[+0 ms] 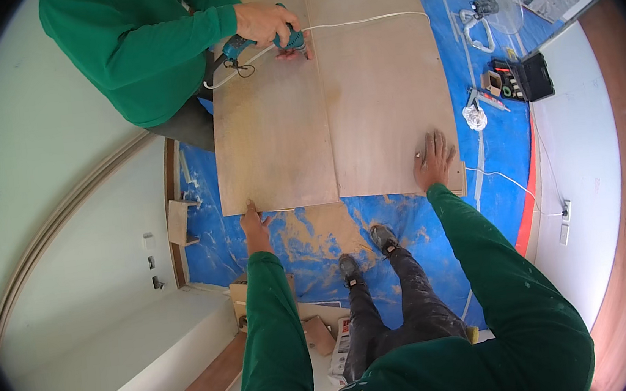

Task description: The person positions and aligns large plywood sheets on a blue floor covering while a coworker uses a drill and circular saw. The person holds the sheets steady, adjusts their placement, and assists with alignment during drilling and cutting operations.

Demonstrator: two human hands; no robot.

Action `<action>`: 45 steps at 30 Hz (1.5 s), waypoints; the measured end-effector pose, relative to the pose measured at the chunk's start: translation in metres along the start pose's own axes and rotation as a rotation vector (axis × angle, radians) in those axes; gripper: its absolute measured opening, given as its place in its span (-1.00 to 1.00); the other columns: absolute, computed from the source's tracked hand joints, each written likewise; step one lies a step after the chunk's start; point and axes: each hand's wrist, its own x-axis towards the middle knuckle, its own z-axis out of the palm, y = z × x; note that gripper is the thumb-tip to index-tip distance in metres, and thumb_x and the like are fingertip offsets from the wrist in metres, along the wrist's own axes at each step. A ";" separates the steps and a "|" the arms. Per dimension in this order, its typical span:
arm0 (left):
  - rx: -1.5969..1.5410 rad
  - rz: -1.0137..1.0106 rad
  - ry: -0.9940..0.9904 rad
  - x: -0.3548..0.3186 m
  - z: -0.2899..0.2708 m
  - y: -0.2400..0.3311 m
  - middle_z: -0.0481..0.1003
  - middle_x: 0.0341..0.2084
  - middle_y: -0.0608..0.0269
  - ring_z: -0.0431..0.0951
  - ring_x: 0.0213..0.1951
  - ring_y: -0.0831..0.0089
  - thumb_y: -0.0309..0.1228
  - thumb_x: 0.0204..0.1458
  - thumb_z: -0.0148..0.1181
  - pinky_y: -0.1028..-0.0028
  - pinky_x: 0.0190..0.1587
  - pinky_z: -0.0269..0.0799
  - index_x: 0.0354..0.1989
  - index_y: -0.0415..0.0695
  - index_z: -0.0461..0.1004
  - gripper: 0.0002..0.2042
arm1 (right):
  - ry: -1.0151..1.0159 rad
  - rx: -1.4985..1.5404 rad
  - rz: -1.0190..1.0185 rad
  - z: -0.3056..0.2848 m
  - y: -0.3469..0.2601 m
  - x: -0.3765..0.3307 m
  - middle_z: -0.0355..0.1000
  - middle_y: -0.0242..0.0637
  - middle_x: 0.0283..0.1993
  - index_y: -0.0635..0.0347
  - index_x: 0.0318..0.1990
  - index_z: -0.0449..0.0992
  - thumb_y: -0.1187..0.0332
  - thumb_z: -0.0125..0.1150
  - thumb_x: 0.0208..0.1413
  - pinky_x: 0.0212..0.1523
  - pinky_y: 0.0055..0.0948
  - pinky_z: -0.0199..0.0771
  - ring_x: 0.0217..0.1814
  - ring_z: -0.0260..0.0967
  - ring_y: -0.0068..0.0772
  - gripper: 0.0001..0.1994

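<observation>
A large brown wooden panel point(273, 138) lies in front of me, with a lengthwise seam between it and a second panel point(386, 96). My left hand point(255, 228) grips the near edge of the left panel, its thumb on top and the other fingers mostly hidden below. My right hand point(434, 164) rests flat near the right panel's near right corner, fingers stretched out and holding nothing. Across the panels, a co-worker in a green sleeve point(182, 41) holds a teal handheld power tool point(290, 40) near the seam. The co-worker's other hand point(294, 54) is low beside the tool.
A white cord point(363, 20) crosses the panels. Blue sheeting point(409, 239) covers the floor, dusted with sawdust. On the right are a caulking gun point(487, 99), an open black tool case point(533, 77), a clear round fan-like object point(501, 6) and a wall outlet point(567, 208). Cardboard boxes point(240, 298) stand near my left arm.
</observation>
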 end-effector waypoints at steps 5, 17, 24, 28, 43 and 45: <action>0.017 -0.036 0.034 0.000 0.000 0.001 0.46 0.17 0.19 0.47 0.16 0.20 -0.02 0.28 0.30 -0.22 0.14 0.37 0.32 -0.10 0.35 -0.42 | -0.057 -0.057 0.049 -0.004 -0.006 0.002 0.08 -0.06 0.60 0.15 0.48 0.26 0.16 0.10 0.28 0.62 0.31 -0.33 0.70 -0.13 0.00 -0.37; -0.040 -0.030 -0.069 0.017 -0.012 -0.005 0.52 0.09 0.27 0.51 0.07 0.29 -0.10 0.31 0.27 -0.17 0.16 0.38 0.28 -0.06 0.40 -0.53 | -0.046 -0.078 0.043 0.001 -0.001 0.002 0.07 -0.09 0.60 0.14 0.45 0.28 0.13 0.10 0.28 0.62 0.31 -0.33 0.70 -0.16 -0.04 -0.38; -0.058 -0.011 -0.051 0.015 -0.005 0.000 0.55 0.09 0.15 0.55 0.11 0.20 -0.19 0.35 0.23 -0.19 0.24 0.38 0.25 -0.13 0.45 -0.59 | 0.012 0.068 -0.035 0.005 -0.039 -0.022 0.08 0.00 0.59 0.15 0.46 0.28 0.05 0.19 0.22 0.60 0.41 -0.39 0.71 -0.15 0.04 -0.30; -0.082 0.004 -0.076 0.016 -0.005 0.000 0.57 0.03 0.16 0.60 0.00 0.23 -0.26 0.36 0.22 -0.14 0.16 0.49 0.23 -0.14 0.45 -0.64 | -0.259 0.359 -0.405 0.003 -0.134 -0.079 0.06 0.05 0.61 0.19 0.48 0.25 -0.05 0.28 0.18 0.57 0.52 -0.44 0.71 -0.19 0.13 -0.20; -0.234 0.106 -0.001 -0.005 0.009 0.003 0.57 0.02 0.04 0.64 -0.03 0.10 -0.34 0.34 0.19 -0.06 -0.03 0.65 0.22 -0.22 0.42 -0.65 | -0.162 0.405 -0.304 0.015 -0.197 -0.103 0.25 -0.14 0.54 0.29 0.44 0.33 -0.06 0.29 0.22 0.60 0.50 -0.52 0.69 -0.10 0.08 -0.23; -0.267 0.128 0.024 -0.003 0.008 0.004 0.56 0.03 0.02 0.64 -0.03 0.08 -0.33 0.34 0.19 -0.06 -0.05 0.66 0.21 -0.25 0.41 -0.64 | -0.240 0.372 -0.290 0.015 -0.199 -0.103 0.25 -0.21 0.54 0.25 0.44 0.34 -0.06 0.29 0.22 0.60 0.52 -0.54 0.69 -0.11 0.08 -0.25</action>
